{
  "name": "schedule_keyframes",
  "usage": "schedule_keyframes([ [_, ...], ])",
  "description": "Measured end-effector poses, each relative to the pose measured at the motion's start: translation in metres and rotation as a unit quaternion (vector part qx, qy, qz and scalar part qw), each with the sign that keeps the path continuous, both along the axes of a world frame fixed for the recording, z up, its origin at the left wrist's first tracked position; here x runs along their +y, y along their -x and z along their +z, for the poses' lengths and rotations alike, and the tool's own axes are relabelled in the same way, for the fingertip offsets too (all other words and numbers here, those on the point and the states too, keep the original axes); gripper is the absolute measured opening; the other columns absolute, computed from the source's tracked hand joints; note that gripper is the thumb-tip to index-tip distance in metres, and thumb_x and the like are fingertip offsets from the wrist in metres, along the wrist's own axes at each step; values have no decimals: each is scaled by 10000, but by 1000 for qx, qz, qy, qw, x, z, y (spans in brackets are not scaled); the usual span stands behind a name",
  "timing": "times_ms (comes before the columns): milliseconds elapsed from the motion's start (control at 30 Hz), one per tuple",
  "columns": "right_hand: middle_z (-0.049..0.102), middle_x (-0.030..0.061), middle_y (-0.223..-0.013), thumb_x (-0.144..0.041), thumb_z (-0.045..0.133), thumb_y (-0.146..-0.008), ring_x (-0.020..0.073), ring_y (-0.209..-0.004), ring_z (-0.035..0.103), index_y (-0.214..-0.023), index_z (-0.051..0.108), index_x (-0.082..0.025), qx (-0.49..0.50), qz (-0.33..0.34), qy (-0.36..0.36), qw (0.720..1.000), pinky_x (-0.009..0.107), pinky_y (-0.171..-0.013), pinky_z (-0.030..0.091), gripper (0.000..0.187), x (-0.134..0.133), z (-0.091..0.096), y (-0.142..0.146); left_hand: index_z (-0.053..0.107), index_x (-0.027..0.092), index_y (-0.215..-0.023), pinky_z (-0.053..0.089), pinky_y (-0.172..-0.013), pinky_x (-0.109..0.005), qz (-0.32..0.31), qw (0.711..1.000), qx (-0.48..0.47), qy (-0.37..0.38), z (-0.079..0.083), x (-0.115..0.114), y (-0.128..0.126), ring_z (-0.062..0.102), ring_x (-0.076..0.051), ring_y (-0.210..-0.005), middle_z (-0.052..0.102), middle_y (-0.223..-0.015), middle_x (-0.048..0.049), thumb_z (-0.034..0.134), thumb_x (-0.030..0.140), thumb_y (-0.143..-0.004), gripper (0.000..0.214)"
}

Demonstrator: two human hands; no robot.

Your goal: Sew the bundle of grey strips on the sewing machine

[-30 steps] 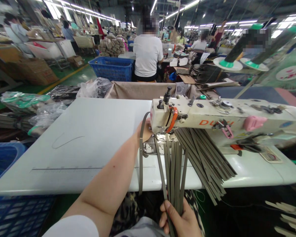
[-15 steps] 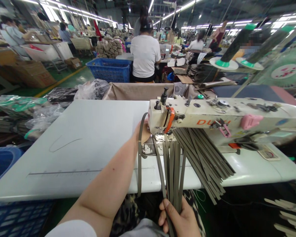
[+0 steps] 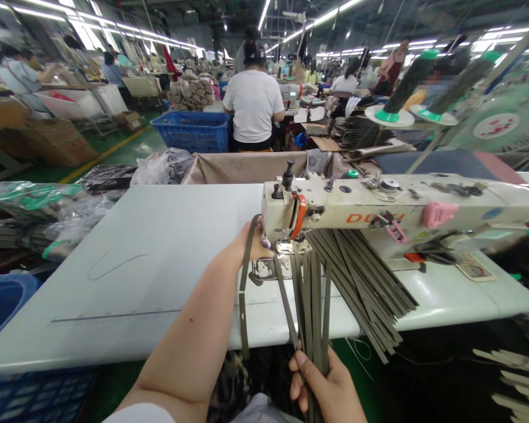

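Note:
My left hand [image 3: 250, 239] is at the sewing end of a white sewing machine [image 3: 330, 202], beside the presser foot [image 3: 288, 248]. The machine head hides most of its fingers, so its grip is unclear. A narrow grey-green strip [image 3: 243, 317] drapes over that hand and hangs past the table's front edge, with a pale band partway along. My right hand [image 3: 324, 379] is closed round a bundle of similar strips [image 3: 311, 311] below the table edge. One strip [image 3: 284, 294] of it slants up from the thumb to the presser foot.
More strips [image 3: 365, 288] lie fanned under the machine arm. A loose thread [image 3: 114, 267] and a printed ruler line [image 3: 114, 317] show on the white table [image 3: 167, 235]. Blue baskets [image 3: 4, 299] stand at left; thread cones [image 3: 409, 85] rise at right. A co-worker [image 3: 253, 106] sits ahead.
The strip over my left hand has shifted, and its pale band now sits lower, near the table's front. The view has moved slightly. My right hand keeps its hold on the bundle.

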State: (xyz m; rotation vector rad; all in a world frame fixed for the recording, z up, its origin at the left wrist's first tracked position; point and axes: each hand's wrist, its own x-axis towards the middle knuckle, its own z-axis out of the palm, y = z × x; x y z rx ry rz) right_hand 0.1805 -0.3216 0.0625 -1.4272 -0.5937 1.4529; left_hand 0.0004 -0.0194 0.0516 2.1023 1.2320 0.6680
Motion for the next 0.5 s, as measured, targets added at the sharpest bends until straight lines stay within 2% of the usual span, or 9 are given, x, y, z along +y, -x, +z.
schedule_keyframes([
  [67,747,45,-582,-824,1029,-692,144,-404,580,-828,736,-177,2,-5,1,1000,235,-447,428,723,-2,-1,-3,774,197,-1285,536,-1237,-560,-1,999,32,0,0,-3,1,642,-423,-1356,748,-1368,-124,1030,251,-516,812],
  [133,742,40,-586,-799,1033,-718,144,-408,573,-815,743,-179,12,-9,7,1000,242,-450,448,691,-4,-1,-7,766,209,-1304,518,-1250,-573,11,999,53,-1,0,-4,0,631,-421,-1350,732,-1390,-122,1059,280,-470,888],
  [333,726,24,-614,-771,1064,-694,139,-476,628,-890,825,-148,32,-34,15,999,195,-470,452,695,-6,7,-13,765,184,-1276,527,-1220,-591,18,998,67,2,9,-5,0,664,-409,-1260,724,-1293,-136,1053,353,-525,823],
  [500,753,38,-714,-636,1134,-676,139,-526,656,-945,892,-141,121,-38,36,991,182,-474,473,613,-6,14,-11,739,144,-1292,573,-1155,-567,22,998,46,47,11,-8,2,698,-370,-1184,738,-1185,-111,1024,324,-551,815],
])
